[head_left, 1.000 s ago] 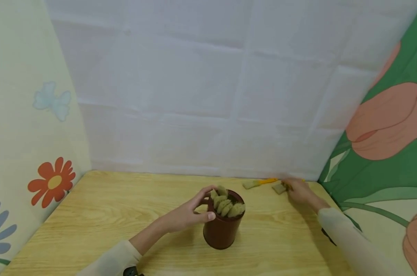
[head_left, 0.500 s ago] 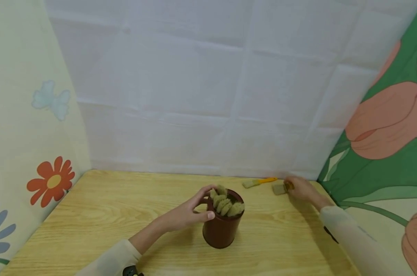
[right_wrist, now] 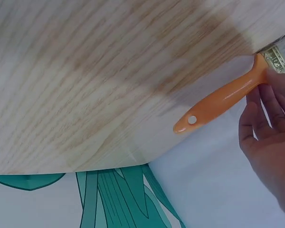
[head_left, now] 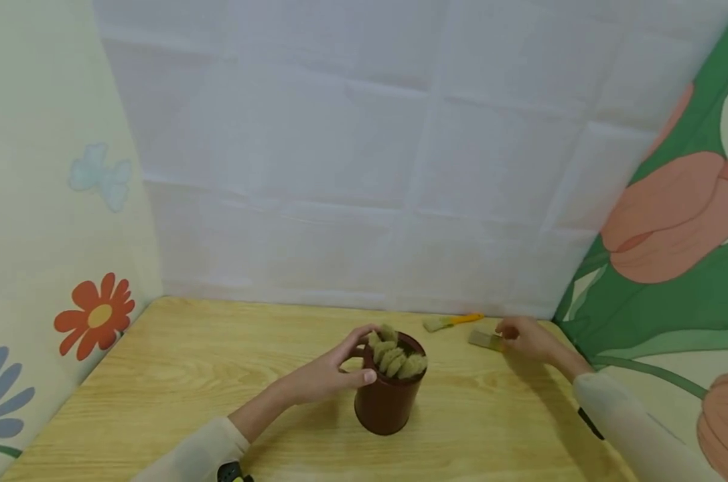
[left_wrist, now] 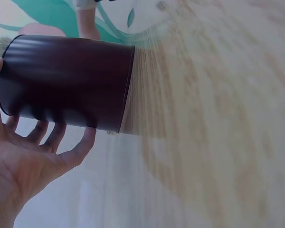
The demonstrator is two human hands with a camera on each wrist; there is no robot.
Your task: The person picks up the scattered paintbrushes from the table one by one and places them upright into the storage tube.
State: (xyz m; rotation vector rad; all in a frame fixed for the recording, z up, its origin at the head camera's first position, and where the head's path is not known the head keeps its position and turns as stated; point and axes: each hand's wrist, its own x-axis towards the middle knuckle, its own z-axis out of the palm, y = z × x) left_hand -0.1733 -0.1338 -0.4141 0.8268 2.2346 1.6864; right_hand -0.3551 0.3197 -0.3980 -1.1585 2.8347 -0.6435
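My left hand [head_left: 324, 380] holds the upper part of a dark red-brown cylindrical pot [head_left: 386, 405], fingers on its far side and thumb at the near rim. In the left wrist view the fingertips rest along the pot wall [left_wrist: 69, 80]. Several tan bristle tufts [head_left: 392, 360] stick up out of the pot. At the back right, my right hand [head_left: 526, 339] pinches a flat paintbrush [head_left: 484, 339] by its metal band. The right wrist view shows its orange handle [right_wrist: 223, 102] with a hanging hole; the bristles point away from the palm.
Another paintbrush [head_left: 454, 321] with an orange-yellow handle lies at the back of the wooden table [head_left: 219, 348], left of the right hand. A white sheet [head_left: 291, 167] hangs behind the table. Flower-painted panels [head_left: 659, 221] stand on both sides.
The paintbrush in my right hand has turned a little, and its bristles have shifted slightly nearer and to the left. My left hand and the pot have stayed in place.
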